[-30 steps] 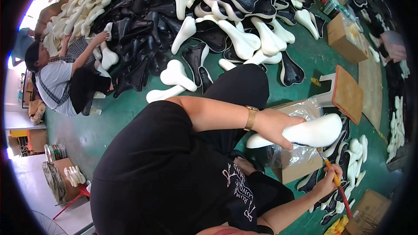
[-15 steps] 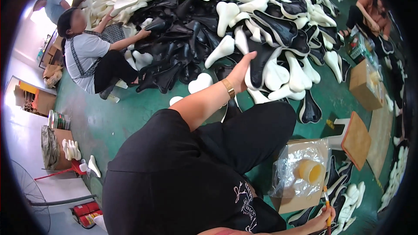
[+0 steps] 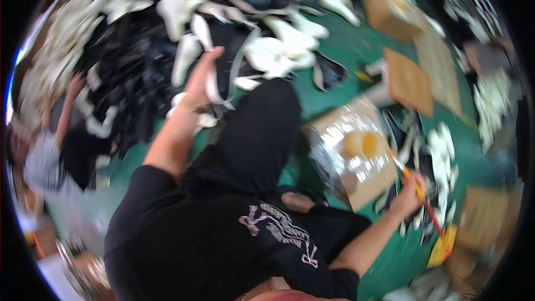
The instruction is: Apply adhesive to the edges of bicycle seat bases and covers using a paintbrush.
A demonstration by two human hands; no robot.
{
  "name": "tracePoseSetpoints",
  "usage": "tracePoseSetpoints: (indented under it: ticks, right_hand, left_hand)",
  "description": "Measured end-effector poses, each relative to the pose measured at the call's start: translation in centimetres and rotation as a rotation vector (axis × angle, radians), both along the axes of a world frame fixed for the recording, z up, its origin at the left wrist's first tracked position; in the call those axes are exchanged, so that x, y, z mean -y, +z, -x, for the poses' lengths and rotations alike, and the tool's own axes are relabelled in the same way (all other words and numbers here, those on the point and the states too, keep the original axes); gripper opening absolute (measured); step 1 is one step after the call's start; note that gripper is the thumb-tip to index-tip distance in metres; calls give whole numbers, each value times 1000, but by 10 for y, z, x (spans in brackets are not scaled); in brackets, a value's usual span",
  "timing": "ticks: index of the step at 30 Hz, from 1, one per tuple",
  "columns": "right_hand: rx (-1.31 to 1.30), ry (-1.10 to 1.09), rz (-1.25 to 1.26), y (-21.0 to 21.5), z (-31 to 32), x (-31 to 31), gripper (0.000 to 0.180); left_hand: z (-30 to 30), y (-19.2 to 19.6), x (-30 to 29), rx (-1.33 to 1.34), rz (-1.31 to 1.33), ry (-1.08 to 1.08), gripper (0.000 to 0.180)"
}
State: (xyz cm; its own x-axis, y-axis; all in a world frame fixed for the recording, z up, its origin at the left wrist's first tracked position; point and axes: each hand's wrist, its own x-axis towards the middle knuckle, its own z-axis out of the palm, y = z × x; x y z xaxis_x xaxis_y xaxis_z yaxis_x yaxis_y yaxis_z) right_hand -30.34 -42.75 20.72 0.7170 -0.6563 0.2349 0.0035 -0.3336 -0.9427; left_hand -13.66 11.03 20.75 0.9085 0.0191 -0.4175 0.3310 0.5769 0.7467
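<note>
Although the head view is blurred, I can make out the left hand [image 3: 202, 81] with its fingers closed along the edge of a saddle shell [image 3: 224, 58], whose dark hollow side faces right. The shell is tilted up beside the saddle pile [image 3: 281, 50]. The right hand [image 3: 411, 194] is curled around a paintbrush [image 3: 421, 193], its bristles just beside a cup of yellowish stuff [image 3: 369, 145] on a plastic-covered cardboard box [image 3: 374, 181]; whether they touch the cup, I cannot tell. To manage this well, I would grip the shell by its rim only and lift it free without snagging its neighbours. Meanwhile, I would park the bristles over the cup so any drip lands inside, with the handle held loosely and clear of the trousers [image 3: 259, 117].
</note>
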Motion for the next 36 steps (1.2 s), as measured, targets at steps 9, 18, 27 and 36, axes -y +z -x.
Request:
tracePoseSetpoints:
  ticks: [9, 18, 27, 36]
  right_hand:
    - [128, 40, -182, 24, -1, -29, 6]
    - [274, 217, -67, 32, 0, -28, 9]
    - [152, 355, 4, 46, 6, -25, 7]
    - [116, 471, 68, 49, 1, -38, 5]
  left_hand:
    - [31, 48, 152, 481, -334, -938, 85]
    - [45, 48, 207, 496, -399, -1225, 80]
    - [37, 49, 211, 593, -521, -1190, 83]
    - [39, 48, 218, 797, -618, -1129, 83]
